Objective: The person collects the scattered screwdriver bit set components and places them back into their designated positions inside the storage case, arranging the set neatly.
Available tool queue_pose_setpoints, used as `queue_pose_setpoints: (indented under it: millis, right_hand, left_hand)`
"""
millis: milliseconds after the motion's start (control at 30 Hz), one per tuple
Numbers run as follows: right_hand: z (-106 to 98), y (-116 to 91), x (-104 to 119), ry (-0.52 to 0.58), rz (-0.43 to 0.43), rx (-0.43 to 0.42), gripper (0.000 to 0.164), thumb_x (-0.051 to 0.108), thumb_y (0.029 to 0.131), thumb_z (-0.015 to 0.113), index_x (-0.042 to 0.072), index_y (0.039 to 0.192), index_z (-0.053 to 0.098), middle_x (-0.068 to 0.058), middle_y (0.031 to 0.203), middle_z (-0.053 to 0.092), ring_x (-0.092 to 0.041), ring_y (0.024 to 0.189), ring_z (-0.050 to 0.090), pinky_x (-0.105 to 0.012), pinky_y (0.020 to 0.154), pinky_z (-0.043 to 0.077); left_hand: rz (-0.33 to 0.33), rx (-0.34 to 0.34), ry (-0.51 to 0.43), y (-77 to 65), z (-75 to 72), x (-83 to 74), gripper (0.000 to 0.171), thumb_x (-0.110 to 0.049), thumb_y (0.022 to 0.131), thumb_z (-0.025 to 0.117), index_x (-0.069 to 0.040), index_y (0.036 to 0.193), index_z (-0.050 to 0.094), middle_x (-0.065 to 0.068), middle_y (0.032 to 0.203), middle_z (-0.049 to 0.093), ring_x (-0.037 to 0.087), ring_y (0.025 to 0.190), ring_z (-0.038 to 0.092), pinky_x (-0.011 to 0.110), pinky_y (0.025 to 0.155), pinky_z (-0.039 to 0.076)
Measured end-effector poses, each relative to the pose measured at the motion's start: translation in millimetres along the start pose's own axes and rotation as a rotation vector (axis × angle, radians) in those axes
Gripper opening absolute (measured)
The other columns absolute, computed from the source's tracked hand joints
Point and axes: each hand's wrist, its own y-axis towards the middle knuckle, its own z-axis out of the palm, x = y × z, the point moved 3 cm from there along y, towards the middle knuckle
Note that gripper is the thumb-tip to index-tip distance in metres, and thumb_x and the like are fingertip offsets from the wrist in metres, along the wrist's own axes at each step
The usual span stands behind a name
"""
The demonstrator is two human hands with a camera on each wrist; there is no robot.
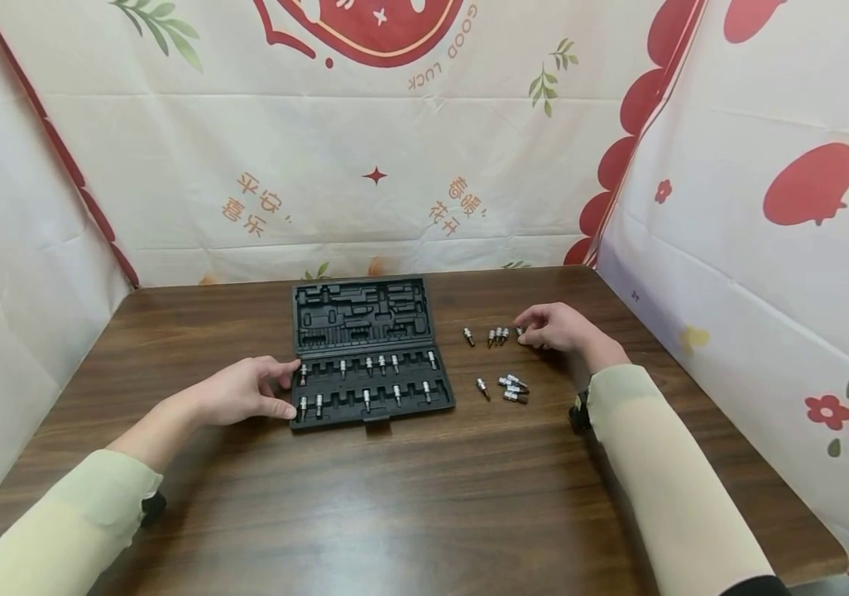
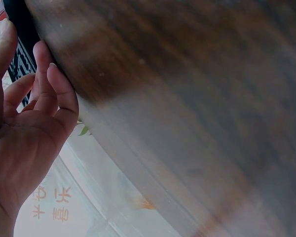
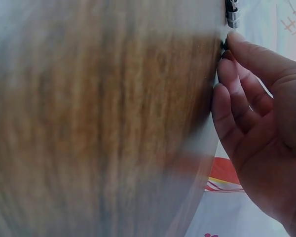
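A black plastic tool case (image 1: 376, 419) lies unfolded on the table, several silver-and-black bit sockets (image 1: 367, 401) standing in its lower half. At its left side, my left hand (image 1: 246, 391) touches the edge with thumb and fingertips; the left wrist view has those fingers (image 2: 44, 94) fairly straight against the dark edge. To the right of the case, my right hand (image 1: 560, 328) pinches a bit socket (image 1: 519, 331) between thumb and index finger. Only a dark end of it shows at the fingertips in the right wrist view. Another bit socket (image 3: 232, 19) appears just beyond the thumb.
Between case and right hand, a back row of loose bit sockets (image 1: 498, 336) lies on the brown wooden table (image 1: 410, 505). Nearer the front are a single bit socket (image 1: 482, 388) and a small cluster (image 1: 514, 389). A printed white cloth (image 1: 365, 190) hangs behind.
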Motion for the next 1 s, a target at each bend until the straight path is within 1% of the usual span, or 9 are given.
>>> queue_pose_setpoints:
  millis: [200,467,633,833,1000]
  right_hand:
    - [0.3,-2.0,-0.9,0.005,0.003,-0.005,0.036,0.014,0.101,0.08,0.001,0.133,0.073,-0.006,0.09,0.071,-0.019,0.079,0.066,-0.032,0.073,0.055]
    - [-0.2,-3.5,-3.5,0.041,0.004,-0.027,0.031,0.012,0.1,0.081,0.003,0.126,0.07,-0.006,0.093,0.067,-0.019,0.079,0.062,-0.032,0.072,0.053]
    - [-0.7,-3.0,-7.9,0.067,-0.008,-0.053,0.026,0.011,0.099,0.082,0.004,0.121,0.07,-0.006,0.093,0.069,-0.02,0.08,0.064,-0.033,0.072,0.055]
    - [-1.6,-7.3,-9.8,0.12,-0.018,-0.054,0.022,0.013,0.102,0.079,0.003,0.119,0.07,-0.012,0.099,0.076,-0.021,0.087,0.07,-0.033,0.075,0.059]
    - [-3.0,-10.4,-9.8,0.143,-0.008,-0.063,0.022,0.017,0.103,0.079,0.004,0.118,0.069,-0.015,0.102,0.076,-0.023,0.089,0.071,-0.033,0.075,0.059]
  left_hand:
    - [-0.007,0.006,-0.005,-0.6,0.1,0.1,0.094,-0.039,0.093,0.089,0.002,0.165,0.044,0.014,0.13,0.067,0.014,0.094,0.066,0.034,0.085,0.054]
    - [-0.004,0.007,-0.014,-0.7,0.4,0.0,0.094,-0.039,0.094,0.089,0.002,0.166,0.044,0.014,0.131,0.066,0.014,0.093,0.067,0.033,0.084,0.054]
    - [-0.005,0.007,-0.01,-0.5,0.4,0.2,0.094,-0.039,0.094,0.089,0.001,0.166,0.044,0.014,0.131,0.066,0.013,0.093,0.067,0.033,0.084,0.054]
    - [-0.004,0.006,-0.007,-0.4,0.4,0.4,0.094,-0.039,0.094,0.089,0.001,0.166,0.044,0.014,0.132,0.067,0.013,0.093,0.067,0.034,0.084,0.054]
    - [-0.006,0.005,-0.008,-1.0,0.0,0.5,0.094,-0.039,0.094,0.088,0.001,0.166,0.043,0.015,0.132,0.067,0.013,0.094,0.067,0.035,0.085,0.054]
